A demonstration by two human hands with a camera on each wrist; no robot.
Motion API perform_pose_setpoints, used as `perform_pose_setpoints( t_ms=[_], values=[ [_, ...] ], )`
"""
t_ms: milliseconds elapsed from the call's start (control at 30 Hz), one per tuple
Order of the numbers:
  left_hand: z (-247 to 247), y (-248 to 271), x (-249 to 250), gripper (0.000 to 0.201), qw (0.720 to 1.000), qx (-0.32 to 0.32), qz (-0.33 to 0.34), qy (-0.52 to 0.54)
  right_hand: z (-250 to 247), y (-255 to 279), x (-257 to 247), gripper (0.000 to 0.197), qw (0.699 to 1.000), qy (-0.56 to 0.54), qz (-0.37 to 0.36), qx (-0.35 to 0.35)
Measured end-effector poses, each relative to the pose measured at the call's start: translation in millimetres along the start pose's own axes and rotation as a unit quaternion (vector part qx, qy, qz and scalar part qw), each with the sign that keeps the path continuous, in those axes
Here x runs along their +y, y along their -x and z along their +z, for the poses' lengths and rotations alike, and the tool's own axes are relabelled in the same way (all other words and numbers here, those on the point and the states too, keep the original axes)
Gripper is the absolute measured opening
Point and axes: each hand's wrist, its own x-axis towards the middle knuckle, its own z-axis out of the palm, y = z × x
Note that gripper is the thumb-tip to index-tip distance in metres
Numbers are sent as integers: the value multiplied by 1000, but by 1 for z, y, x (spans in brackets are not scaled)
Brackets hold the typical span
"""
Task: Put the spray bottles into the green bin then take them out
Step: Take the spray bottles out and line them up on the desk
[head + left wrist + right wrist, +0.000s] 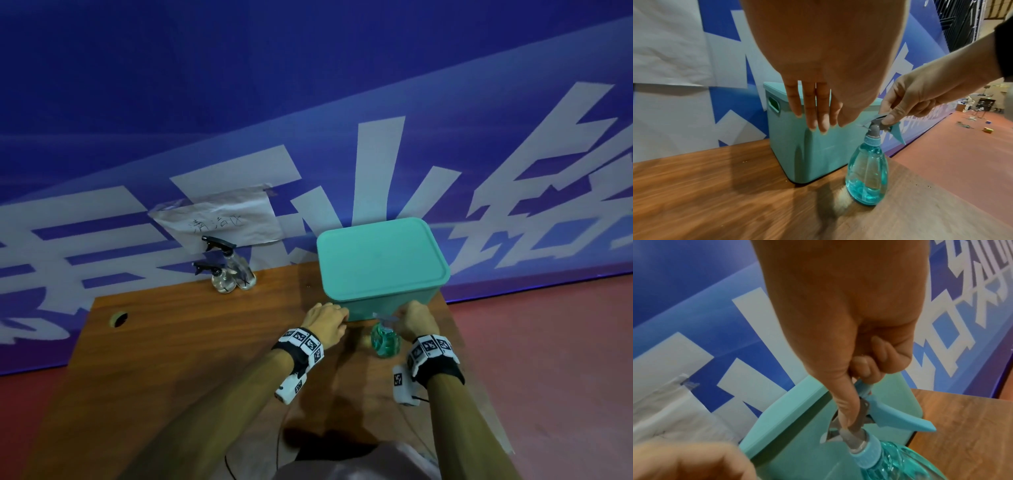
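Observation:
A teal spray bottle (385, 341) (867, 172) (898, 457) stands upright on the wooden table, just in front of the green bin (380, 263) (809, 146) (797, 423), whose lid is on. My right hand (416, 318) (900, 110) (855, 402) pinches the bottle's spray head. My left hand (327, 320) (816, 113) hangs in front of the bin's near left corner with straight fingers, holding nothing. Two clear spray bottles with black heads (226, 270) stand at the table's back edge, to the left.
The wooden table (171, 342) has a cable hole (118, 319) at its left and ends just right of the bin. A blue banner with a taped paper sign (219, 219) rises behind. Red floor (548, 342) lies to the right.

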Motion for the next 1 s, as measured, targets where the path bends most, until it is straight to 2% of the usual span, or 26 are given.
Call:
perform_pose_setpoints(
  t_ms=[100, 200, 333, 433, 500, 567, 667, 833, 1000],
  values=[
    [-3, 6, -6, 27, 999, -14, -12, 32, -11, 5, -10, 30, 999, 5, -50, 0],
    [-1, 11, -13, 46, 991, -49, -48, 116, -22, 18, -37, 15, 986, 20, -156, -48],
    [4, 21, -25, 65, 935, -91, -127, 319, -18, 28, -74, 11, 968, 0, -243, -69],
    [23, 27, -51, 82, 903, -58, -179, 386, -8, 31, -100, 16, 956, -20, -284, -68],
    [21, 34, -67, 87, 893, -42, -202, 400, -1, 34, -118, 16, 948, -25, -311, -62],
    [6, 44, -81, 82, 888, -41, -202, 411, 9, 38, -135, 14, 940, -40, -334, -49],
    [-5, 56, -101, 82, 880, -39, -208, 425, 23, 41, -158, 13, 936, -81, -341, -8],
    [-15, 66, -134, 80, 865, 6, -248, 436, 39, 36, -197, 22, 922, -116, -365, 51],
    [-19, 59, -164, 83, 860, 68, -272, 426, 51, 31, -249, 22, 928, -53, -353, 109]
  ],
)
